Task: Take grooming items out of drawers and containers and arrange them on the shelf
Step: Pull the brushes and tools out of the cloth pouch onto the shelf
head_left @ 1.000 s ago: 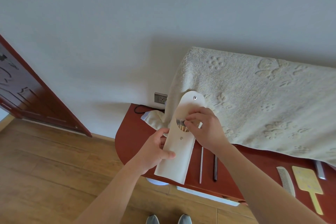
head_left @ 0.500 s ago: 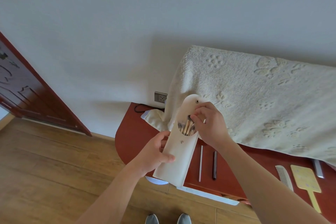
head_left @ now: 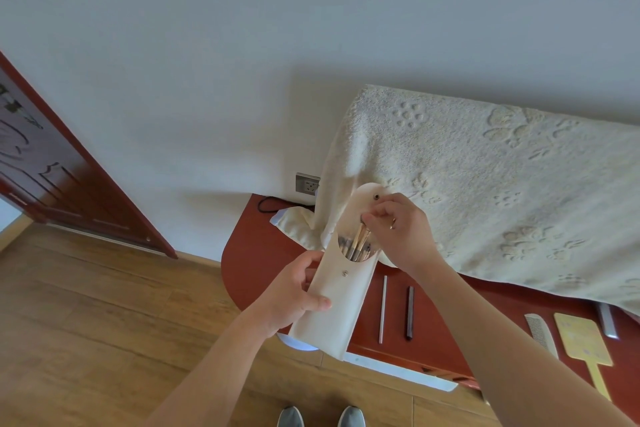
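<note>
The left hand (head_left: 294, 295) grips a cream pouch (head_left: 341, 302) above the rounded red-brown shelf (head_left: 256, 253). The right hand (head_left: 398, 229) pinches a brush (head_left: 359, 241) in its open mouth. On the shelf lie two sticks (head_left: 382, 308), a comb (head_left: 540, 333) and a yellow paddle (head_left: 581, 336). A towel (head_left: 485, 184) hangs behind, below a white wall (head_left: 207, 80).
</note>
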{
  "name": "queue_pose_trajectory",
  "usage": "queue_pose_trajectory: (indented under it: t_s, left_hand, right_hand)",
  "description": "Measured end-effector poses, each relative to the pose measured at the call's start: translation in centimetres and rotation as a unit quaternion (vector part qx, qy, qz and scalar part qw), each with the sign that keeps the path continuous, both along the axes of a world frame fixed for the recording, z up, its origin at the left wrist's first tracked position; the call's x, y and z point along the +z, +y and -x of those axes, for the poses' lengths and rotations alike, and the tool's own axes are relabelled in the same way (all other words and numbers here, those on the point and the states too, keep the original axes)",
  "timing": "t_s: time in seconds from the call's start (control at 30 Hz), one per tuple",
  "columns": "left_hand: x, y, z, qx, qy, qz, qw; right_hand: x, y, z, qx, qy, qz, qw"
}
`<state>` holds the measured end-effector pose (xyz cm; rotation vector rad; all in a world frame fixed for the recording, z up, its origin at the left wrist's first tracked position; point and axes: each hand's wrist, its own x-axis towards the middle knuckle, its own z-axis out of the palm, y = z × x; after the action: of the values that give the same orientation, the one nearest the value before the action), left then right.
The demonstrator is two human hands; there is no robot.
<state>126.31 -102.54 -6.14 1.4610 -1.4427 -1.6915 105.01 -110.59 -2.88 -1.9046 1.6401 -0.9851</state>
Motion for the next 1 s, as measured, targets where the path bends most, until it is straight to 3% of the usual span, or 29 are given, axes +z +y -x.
queue_pose_trajectory:
  t_s: [0.53, 1.0]
  left_hand:
    - [-0.3, 0.6, -0.6, -0.016, -0.006, -0.01, 1.0]
    - [-0.8, 0.6, -0.9, -0.009, -0.021, -0.019, 1.0]
  right_hand:
    - [1.0, -0.6, 0.5, -0.026, -0.023, 0.008, 0.999]
    - [2.7, -0.6, 0.6, -0.067, -0.161, -0.027, 0.984]
